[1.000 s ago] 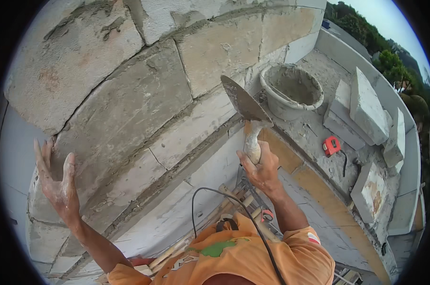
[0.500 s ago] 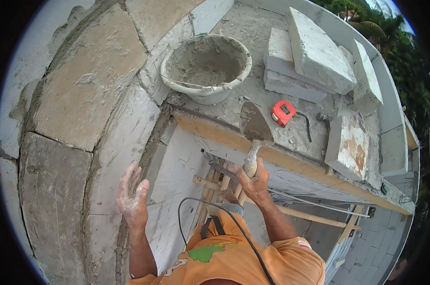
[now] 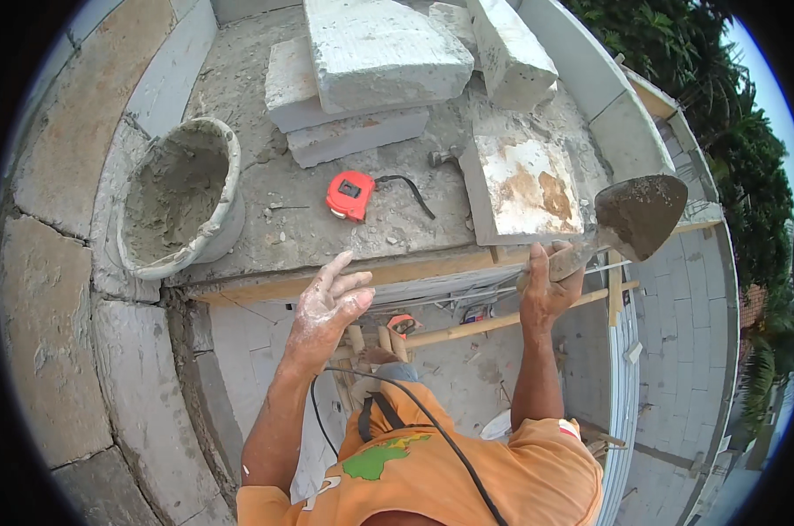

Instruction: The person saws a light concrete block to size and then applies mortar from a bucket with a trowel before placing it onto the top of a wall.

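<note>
My right hand (image 3: 548, 285) grips the handle of a trowel (image 3: 635, 216), its mortar-smeared blade pointing right over the platform's edge. My left hand (image 3: 329, 304), dusted white, is raised with fingers apart and holds nothing, just below the wooden edge board (image 3: 265, 287). A mortar bucket (image 3: 180, 200) stands on the concrete platform to the upper left. A red tape measure (image 3: 350, 195) lies on the platform between the hands and the blocks.
Several pale blocks (image 3: 379, 57) are stacked at the back of the platform, and a stained flat slab (image 3: 520, 188) lies right of the tape. A block wall (image 3: 51, 289) curves along the left. Wooden scaffold poles (image 3: 476, 326) and tiled ground lie below.
The view has swung right, off the wall. My right hand with the trowel has moved right and away from the bucket. My left hand has risen toward the platform edge.
</note>
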The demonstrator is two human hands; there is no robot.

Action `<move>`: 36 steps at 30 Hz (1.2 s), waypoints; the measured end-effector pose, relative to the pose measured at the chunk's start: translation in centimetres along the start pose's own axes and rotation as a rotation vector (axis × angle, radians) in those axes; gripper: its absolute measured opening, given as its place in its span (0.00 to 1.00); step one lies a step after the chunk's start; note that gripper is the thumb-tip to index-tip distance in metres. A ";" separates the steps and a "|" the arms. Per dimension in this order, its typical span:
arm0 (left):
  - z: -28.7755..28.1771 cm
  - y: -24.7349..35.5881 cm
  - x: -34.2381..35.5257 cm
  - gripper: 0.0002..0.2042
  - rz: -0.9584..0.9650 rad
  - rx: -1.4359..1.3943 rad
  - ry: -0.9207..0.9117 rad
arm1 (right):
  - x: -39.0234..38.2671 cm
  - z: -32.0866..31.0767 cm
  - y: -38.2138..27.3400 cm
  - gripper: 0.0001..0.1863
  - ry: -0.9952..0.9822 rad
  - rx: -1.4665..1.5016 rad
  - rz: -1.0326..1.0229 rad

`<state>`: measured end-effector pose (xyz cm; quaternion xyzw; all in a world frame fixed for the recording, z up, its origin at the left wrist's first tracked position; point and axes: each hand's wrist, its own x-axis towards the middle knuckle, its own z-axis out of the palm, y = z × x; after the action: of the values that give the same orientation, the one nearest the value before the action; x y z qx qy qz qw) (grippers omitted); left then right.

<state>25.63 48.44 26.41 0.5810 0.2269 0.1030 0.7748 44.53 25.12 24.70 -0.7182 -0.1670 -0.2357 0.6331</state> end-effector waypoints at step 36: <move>7.3 -1.8 3.6 0.55 0.540 0.053 -0.224 | 6.4 -6.5 5.6 0.28 -0.209 0.969 0.638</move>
<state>32.07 43.20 25.52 0.6483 -0.0206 0.2347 0.7240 51.99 17.56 24.15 -0.3814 -0.0927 0.1416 0.9088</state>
